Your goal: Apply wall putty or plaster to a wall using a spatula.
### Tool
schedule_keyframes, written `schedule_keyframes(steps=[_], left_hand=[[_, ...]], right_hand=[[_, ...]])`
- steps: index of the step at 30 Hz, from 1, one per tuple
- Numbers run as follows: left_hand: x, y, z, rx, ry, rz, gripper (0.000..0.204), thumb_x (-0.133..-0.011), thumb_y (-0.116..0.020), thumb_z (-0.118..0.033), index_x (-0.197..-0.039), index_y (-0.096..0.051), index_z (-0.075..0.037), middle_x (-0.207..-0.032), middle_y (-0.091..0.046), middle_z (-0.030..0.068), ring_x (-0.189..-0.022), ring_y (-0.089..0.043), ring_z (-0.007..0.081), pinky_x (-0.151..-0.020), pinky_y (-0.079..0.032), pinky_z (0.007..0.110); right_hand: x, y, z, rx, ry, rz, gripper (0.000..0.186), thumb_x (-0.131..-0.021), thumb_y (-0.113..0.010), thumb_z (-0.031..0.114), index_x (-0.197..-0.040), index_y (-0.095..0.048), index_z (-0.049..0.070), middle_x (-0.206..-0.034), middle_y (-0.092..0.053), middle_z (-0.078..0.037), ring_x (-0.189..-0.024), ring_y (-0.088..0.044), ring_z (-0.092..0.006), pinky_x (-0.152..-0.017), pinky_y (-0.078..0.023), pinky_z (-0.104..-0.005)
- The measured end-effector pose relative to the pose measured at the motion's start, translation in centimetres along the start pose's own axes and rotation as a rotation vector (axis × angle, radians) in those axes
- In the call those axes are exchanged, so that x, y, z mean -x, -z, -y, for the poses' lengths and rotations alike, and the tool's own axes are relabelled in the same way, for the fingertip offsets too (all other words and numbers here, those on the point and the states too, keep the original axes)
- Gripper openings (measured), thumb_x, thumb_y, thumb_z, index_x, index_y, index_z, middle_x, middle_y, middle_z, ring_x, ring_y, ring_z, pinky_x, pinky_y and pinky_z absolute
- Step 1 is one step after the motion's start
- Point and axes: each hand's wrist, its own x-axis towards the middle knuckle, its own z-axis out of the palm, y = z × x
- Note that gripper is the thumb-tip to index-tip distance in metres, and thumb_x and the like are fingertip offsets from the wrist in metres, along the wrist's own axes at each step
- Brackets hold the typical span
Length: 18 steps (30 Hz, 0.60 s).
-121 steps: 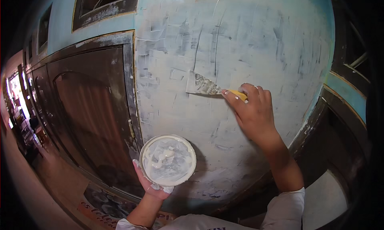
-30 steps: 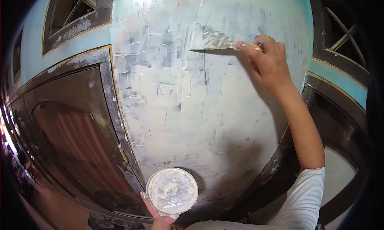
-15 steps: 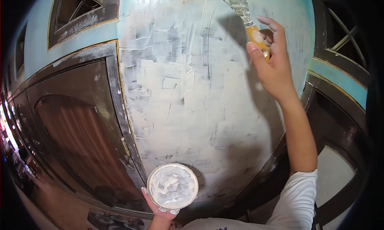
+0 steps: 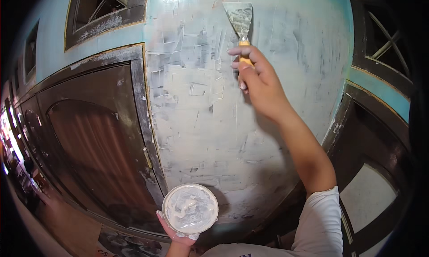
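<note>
My right hand (image 4: 261,80) is closed round the yellow handle of a putty knife (image 4: 239,20). Its broad metal blade, smeared with putty, points up and lies at or very close to the upper wall (image 4: 232,118). Uneven streaks and ridges of whitish putty cover that wall, with grey and pale blue showing through. Low in front of me, my left hand (image 4: 179,239) holds a round white tub (image 4: 191,208) from below and its left side. Some white putty sits inside the tub, and white smears mark my left fingers. The underside of the tub is hidden.
A dark brown wooden door (image 4: 96,136) with a scuffed frame stands left of the wall. Another dark door (image 4: 371,167) with a pale panel is on the right. Barred vents (image 4: 100,11) sit above. A patterned mat (image 4: 127,243) lies on the floor at lower left.
My right hand and the putty knife have moved left and a little down in the picture, with the blade turning more upright. My left hand still holds the tub in nearly the same spot.
</note>
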Motion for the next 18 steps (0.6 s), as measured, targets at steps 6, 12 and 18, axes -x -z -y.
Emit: schedule_keyframes(steps=[6,12,18], left_hand=[[0.7,-0.2,-0.6,0.008,-0.01,-0.016,0.081,-0.089,-0.03,-0.072,-0.146,-0.037,-0.015,-0.149,-0.036,0.0095,-0.133,-0.039,0.0341,-0.109,-0.034,0.054],[1.2,0.0,-1.0,-0.087,-0.074,0.037,0.079,-0.091,-0.026,-0.07,-0.146,-0.035,-0.015,-0.15,-0.035,0.0093,-0.135,-0.037,0.0337,-0.11,-0.032,0.053],[1.6,0.6,-0.9,-0.1,-0.115,-0.002,0.077,-0.091,-0.026,-0.069,-0.146,-0.035,-0.015,-0.15,-0.035,0.0093,-0.135,-0.036,0.0334,-0.111,-0.031,0.053]], right_hand=[[2.5,-2.3,-1.5,-0.041,-0.101,0.073,0.024,-0.097,-0.045,0.01,-0.12,-0.053,0.008,-0.084,-0.053,-0.001,-0.067,-0.045,-0.0067,-0.065,-0.043,-0.0239],[6.4,-4.0,-3.2,-0.193,-0.189,0.175,0.029,-0.098,-0.04,0.007,-0.126,-0.048,0.006,-0.096,-0.056,-0.006,-0.071,-0.049,-0.0083,-0.071,-0.046,-0.0261],[9.3,-4.7,-4.8,-0.241,-0.28,0.243,0.03,-0.098,-0.041,0.005,-0.127,-0.047,0.005,-0.101,-0.052,-0.007,-0.076,-0.051,-0.0098,-0.075,-0.047,-0.0263]])
